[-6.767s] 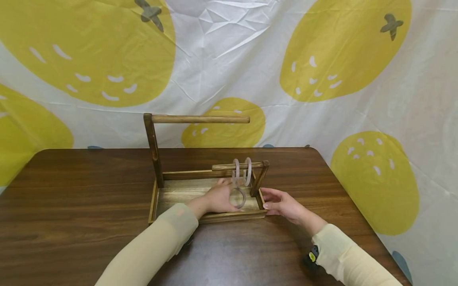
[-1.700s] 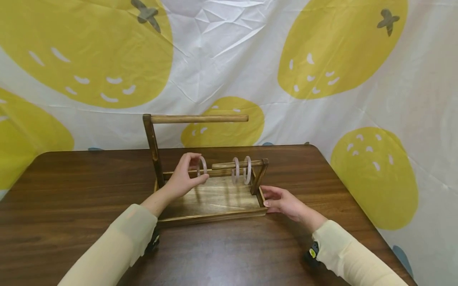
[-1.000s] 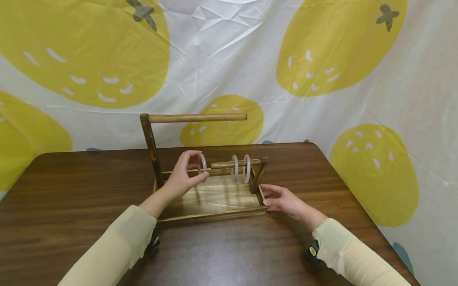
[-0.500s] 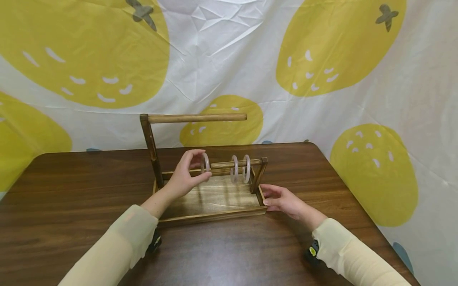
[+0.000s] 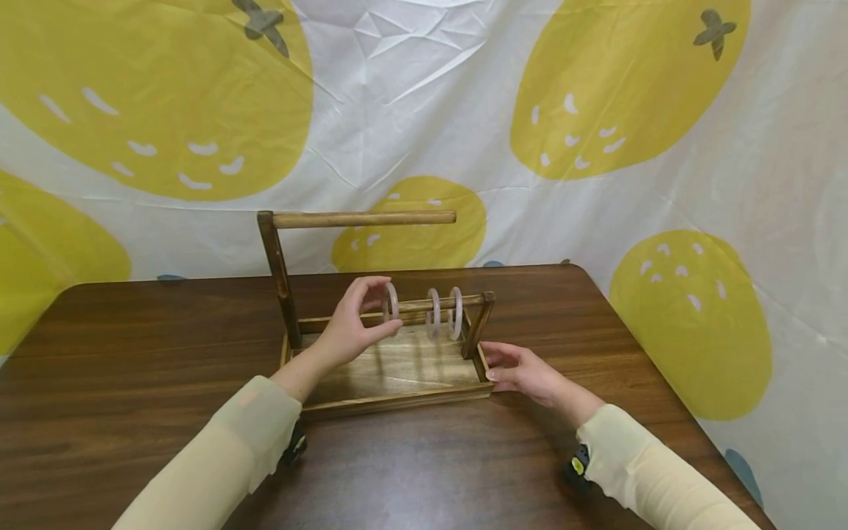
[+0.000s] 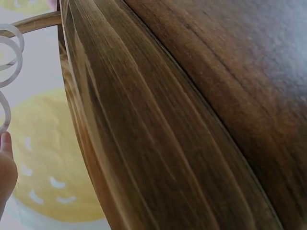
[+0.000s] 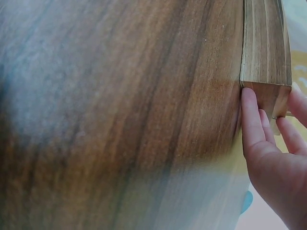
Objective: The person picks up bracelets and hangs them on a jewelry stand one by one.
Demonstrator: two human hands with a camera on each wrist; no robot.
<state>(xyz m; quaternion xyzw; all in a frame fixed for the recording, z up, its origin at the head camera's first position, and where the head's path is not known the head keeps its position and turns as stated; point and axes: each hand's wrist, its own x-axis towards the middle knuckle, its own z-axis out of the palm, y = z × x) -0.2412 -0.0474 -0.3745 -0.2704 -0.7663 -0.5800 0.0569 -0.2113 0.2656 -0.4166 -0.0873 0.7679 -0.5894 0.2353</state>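
A dark wooden stand has a shallow tray base [image 5: 397,405], a tall arm on the left [image 5: 364,218] and a short rod [image 5: 416,304] on the right post. Two pale translucent bangles [image 5: 433,313] hang on that rod. My left hand [image 5: 344,327] pinches a third bangle [image 5: 392,302], upright, between thumb and fingertips at the rod's free left end. Whether the rod's tip passes through it is hard to tell. My right hand [image 5: 526,375] touches the tray's right end wall [image 7: 261,93], its fingers fairly straight and the thumb by the near corner.
The stand sits on a brown wood-grain table [image 5: 132,383]. Behind the table hangs a white curtain [image 5: 424,140] with yellow fruit prints. The tall arm's bar crosses above and behind my left hand.
Earlier my left hand was down in the tray with a bangle. It rose, held the bangle left of the short rod, then moved right to the rod's tip. The right hand stays put.
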